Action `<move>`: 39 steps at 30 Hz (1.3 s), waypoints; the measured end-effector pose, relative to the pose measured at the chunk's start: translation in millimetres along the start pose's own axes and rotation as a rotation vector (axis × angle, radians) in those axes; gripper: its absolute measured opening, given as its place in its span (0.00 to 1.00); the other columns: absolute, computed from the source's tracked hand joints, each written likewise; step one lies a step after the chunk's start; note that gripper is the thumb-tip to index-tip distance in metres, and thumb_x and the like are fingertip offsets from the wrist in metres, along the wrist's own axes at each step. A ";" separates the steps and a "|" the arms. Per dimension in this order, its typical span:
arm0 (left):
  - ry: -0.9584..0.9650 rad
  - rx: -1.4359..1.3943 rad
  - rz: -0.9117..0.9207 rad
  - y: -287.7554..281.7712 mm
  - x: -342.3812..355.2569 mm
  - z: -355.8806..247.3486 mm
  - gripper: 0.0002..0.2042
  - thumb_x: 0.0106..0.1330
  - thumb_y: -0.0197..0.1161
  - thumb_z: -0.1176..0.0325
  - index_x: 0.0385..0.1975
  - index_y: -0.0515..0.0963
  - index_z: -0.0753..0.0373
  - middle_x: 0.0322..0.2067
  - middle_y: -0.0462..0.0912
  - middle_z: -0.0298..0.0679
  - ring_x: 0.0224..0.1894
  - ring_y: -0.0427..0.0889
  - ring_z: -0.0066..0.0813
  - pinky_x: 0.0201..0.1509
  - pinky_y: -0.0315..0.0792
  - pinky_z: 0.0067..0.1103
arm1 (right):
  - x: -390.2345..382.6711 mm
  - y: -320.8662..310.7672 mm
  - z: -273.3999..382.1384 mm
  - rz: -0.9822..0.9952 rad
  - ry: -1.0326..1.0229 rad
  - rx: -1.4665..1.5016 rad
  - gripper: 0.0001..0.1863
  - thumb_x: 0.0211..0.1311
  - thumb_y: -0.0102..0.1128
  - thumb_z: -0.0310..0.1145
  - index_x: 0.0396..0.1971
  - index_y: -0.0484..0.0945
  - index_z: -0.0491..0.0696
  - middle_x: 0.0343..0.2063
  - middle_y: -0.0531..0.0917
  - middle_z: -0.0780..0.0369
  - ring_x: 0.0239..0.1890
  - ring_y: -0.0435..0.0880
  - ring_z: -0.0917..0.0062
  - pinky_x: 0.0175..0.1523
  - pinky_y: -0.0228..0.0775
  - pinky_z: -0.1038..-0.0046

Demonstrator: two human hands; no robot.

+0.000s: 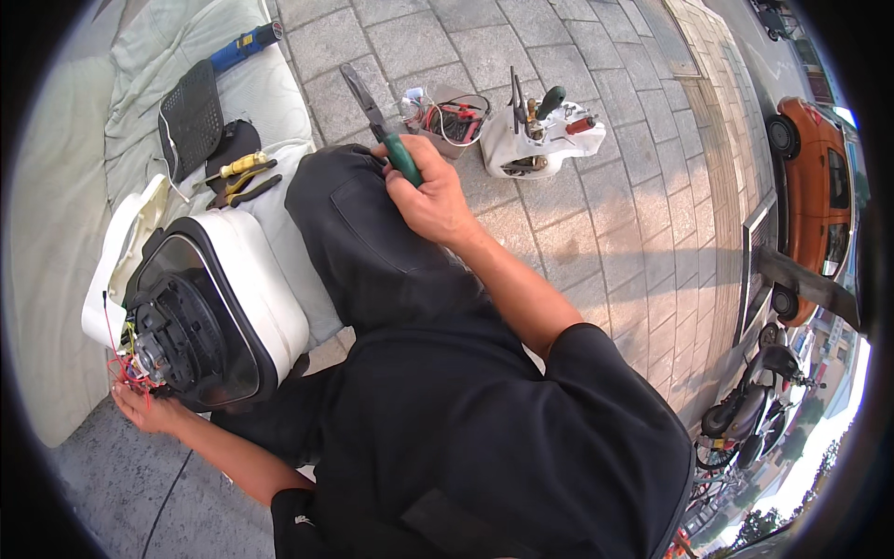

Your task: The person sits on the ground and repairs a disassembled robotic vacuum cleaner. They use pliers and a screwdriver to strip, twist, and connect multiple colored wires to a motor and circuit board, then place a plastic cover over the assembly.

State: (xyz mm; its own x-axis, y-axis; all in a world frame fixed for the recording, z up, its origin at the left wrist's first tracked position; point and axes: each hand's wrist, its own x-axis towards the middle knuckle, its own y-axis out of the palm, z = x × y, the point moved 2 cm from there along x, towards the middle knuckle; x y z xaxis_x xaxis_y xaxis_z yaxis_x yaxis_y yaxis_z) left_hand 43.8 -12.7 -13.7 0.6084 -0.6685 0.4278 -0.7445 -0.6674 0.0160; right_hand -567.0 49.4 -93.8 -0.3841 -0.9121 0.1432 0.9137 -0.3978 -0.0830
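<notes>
My right hand (421, 184), above my right knee, grips a green-handled tool (403, 158) with a long metal blade pointing up and away. My left hand (142, 408) pinches red wires (130, 368) at the lower left of an opened white appliance (273, 289). The appliance has a black housing with a metal motor part (149, 359) at its middle, exposed and facing up. A white plastic cover (112, 312) stands tilted beside it. Yellow-handled screwdriver (237, 166) and pliers (256, 191) lie on the pale padded mat (65, 279) just beyond.
A blue power tool (233, 51) and black perforated pad (189, 121) lie on the mat. On the paving (596, 261) stand a box of cables and a meter (447, 121) and a white container of tools (517, 149). An orange car (810, 214) and scooter (754, 410) are parked right.
</notes>
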 end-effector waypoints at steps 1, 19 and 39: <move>-0.061 0.087 -0.020 -1.7 -10.0 -12.5 0.16 0.82 0.65 0.66 0.57 0.78 0.74 0.51 0.89 0.55 0.47 0.92 0.43 0.52 0.90 0.35 | -0.1 9.3 7.2 0.078 0.062 0.036 0.18 0.67 0.59 0.22 0.56 0.84 0.45 0.48 0.85 0.57 0.51 0.86 0.71 0.61 0.77 0.68; -0.194 -0.098 -0.016 26.6 -44.9 -20.7 0.15 0.85 0.64 0.65 0.62 0.83 0.68 0.49 0.93 0.44 0.50 0.90 0.23 0.48 0.86 0.21 | 109.6 268.0 301.6 0.797 -1.440 -0.825 0.24 0.53 0.74 0.16 0.51 0.88 0.50 0.54 0.84 0.57 0.52 0.85 0.57 0.56 0.78 0.58; -0.083 -0.198 0.041 39.4 -32.6 -16.1 0.06 0.79 0.64 0.78 0.51 0.79 0.68 0.42 0.93 0.46 0.44 0.94 0.30 0.44 0.87 0.23 | 90.6 415.2 312.1 1.133 -1.861 -0.928 0.15 0.58 0.70 0.23 0.45 0.88 0.53 0.47 0.84 0.60 0.48 0.84 0.65 0.51 0.72 0.61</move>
State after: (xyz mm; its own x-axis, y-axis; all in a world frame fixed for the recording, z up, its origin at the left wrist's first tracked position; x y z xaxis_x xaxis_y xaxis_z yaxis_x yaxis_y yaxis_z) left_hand -9.7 -11.9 -12.4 0.5913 -0.7236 0.3561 -0.8033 -0.5675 0.1807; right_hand -181.1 -167.5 192.5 0.9919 0.0918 0.0877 0.1176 -0.4047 -0.9069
